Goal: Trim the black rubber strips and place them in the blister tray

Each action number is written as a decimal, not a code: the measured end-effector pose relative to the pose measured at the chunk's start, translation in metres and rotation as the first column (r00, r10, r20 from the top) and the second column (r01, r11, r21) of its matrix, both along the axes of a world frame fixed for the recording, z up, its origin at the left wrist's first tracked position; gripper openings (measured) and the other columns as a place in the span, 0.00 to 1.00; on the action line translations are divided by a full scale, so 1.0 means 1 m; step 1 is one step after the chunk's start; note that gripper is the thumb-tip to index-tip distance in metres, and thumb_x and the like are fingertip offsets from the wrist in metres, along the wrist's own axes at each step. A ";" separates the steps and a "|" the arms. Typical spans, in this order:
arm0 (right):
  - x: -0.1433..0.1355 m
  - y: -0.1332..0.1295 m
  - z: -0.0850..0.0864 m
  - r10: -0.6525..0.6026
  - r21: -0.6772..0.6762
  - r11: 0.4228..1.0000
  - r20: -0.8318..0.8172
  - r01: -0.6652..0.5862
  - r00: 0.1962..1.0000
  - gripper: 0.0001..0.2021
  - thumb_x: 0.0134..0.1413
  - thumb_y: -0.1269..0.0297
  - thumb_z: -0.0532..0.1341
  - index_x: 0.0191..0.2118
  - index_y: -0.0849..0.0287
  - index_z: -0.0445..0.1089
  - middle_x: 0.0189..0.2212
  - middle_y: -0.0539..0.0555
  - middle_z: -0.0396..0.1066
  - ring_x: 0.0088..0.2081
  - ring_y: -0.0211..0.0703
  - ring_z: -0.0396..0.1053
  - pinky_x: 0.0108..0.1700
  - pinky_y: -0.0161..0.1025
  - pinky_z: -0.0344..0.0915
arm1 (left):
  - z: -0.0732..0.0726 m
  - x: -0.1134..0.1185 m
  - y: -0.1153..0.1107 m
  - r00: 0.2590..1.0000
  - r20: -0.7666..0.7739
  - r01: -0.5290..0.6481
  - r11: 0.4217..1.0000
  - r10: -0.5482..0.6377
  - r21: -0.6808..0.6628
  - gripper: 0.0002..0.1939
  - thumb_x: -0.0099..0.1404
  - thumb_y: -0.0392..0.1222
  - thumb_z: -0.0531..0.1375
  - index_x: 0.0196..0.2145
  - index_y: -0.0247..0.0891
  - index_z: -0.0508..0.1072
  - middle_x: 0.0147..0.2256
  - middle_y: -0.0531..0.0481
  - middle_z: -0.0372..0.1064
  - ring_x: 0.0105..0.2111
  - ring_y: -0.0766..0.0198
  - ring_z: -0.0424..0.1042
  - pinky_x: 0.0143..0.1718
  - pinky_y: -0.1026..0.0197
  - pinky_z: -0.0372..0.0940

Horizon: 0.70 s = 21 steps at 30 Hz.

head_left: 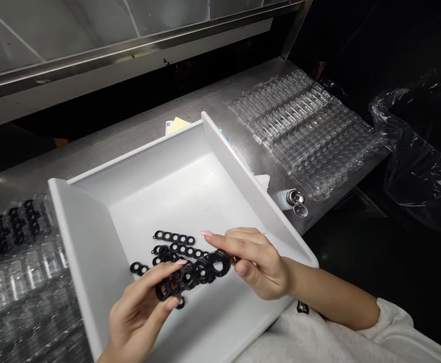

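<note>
A black plastic strip of joined rings (195,272) is held up over a white tray (228,191). My left hand (137,307) pinches its left end between thumb and fingers. At the strip's right end, my right hand (260,262) has its thumb and bent fingers closed on the edge, with the index finger stretched over the top. Whether one strip or a few stacked together are held, I cannot tell. Behind them, several more black ring strips (174,237) lie loose on the tray floor, partly hidden by my left hand and the held piece.
Clear plastic ribbed trays (303,126) are laid out on the metal table (129,126) at right. More clear trays (19,282), some holding black ring parts (16,224), are at left. A small bottle with an open metallic cap (295,197) lies beside the white tray.
</note>
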State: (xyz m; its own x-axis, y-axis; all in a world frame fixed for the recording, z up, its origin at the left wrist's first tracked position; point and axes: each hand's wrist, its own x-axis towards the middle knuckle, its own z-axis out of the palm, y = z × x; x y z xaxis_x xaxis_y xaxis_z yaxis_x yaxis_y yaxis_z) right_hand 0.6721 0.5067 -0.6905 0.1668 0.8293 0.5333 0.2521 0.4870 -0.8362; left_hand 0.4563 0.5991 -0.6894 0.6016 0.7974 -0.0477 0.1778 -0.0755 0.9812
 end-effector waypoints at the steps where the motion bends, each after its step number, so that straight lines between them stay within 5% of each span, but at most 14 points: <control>1: 0.000 0.000 0.000 0.002 0.002 1.000 -0.003 -0.002 1.000 0.24 0.71 0.61 0.46 0.66 0.65 0.56 0.43 0.61 0.75 0.30 0.38 0.66 0.34 0.39 0.68 | -0.002 -0.003 0.003 0.999 0.000 0.050 0.998 -0.050 0.027 0.14 0.60 0.40 0.67 0.45 0.49 0.80 0.40 0.48 0.79 0.37 0.57 0.76 0.40 0.60 0.72; 8: 0.000 0.002 0.001 -0.030 0.031 0.999 0.010 0.030 0.999 0.22 0.71 0.61 0.47 0.65 0.64 0.59 0.35 0.57 0.75 0.27 0.37 0.63 0.31 0.38 0.64 | -0.010 -0.013 0.012 0.985 -0.018 0.171 0.976 -0.170 0.137 0.19 0.60 0.36 0.66 0.49 0.49 0.78 0.41 0.47 0.79 0.32 0.59 0.76 0.36 0.60 0.73; 13: 0.000 0.002 0.003 -0.102 0.051 0.994 0.020 0.101 0.995 0.20 0.70 0.62 0.49 0.62 0.63 0.63 0.31 0.54 0.73 0.26 0.37 0.61 0.31 0.38 0.63 | -0.009 -0.011 0.012 0.979 0.003 0.201 0.970 -0.203 0.140 0.21 0.59 0.34 0.66 0.50 0.49 0.78 0.42 0.46 0.79 0.38 0.55 0.77 0.32 0.63 0.72; 17: -0.001 -0.002 0.002 -0.189 0.026 0.981 -0.111 0.193 0.976 0.16 0.69 0.62 0.52 0.58 0.59 0.65 0.31 0.53 0.70 0.28 0.37 0.62 0.30 0.37 0.63 | -0.007 -0.008 0.011 0.972 -0.011 0.235 0.965 -0.235 0.116 0.19 0.59 0.35 0.66 0.48 0.47 0.79 0.40 0.45 0.79 0.38 0.54 0.77 0.33 0.62 0.73; 21: -0.003 -0.004 0.000 -0.214 -0.027 0.976 -0.271 0.214 0.939 0.09 0.67 0.63 0.54 0.50 0.55 0.63 0.31 0.51 0.64 0.30 0.36 0.62 0.28 0.33 0.61 | -0.002 -0.003 0.005 0.995 -0.065 0.071 0.997 -0.071 -0.003 0.14 0.59 0.44 0.68 0.43 0.44 0.81 0.39 0.44 0.79 0.39 0.53 0.77 0.33 0.61 0.72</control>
State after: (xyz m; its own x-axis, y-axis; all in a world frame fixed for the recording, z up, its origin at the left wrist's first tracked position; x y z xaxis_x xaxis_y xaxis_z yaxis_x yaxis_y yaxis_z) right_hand 0.6694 0.5029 -0.6900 0.4784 0.7566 0.4457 0.1151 0.4492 -0.8860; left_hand 0.4529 0.6037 -0.6915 0.6521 0.7528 -0.0894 0.2357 -0.0893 0.9677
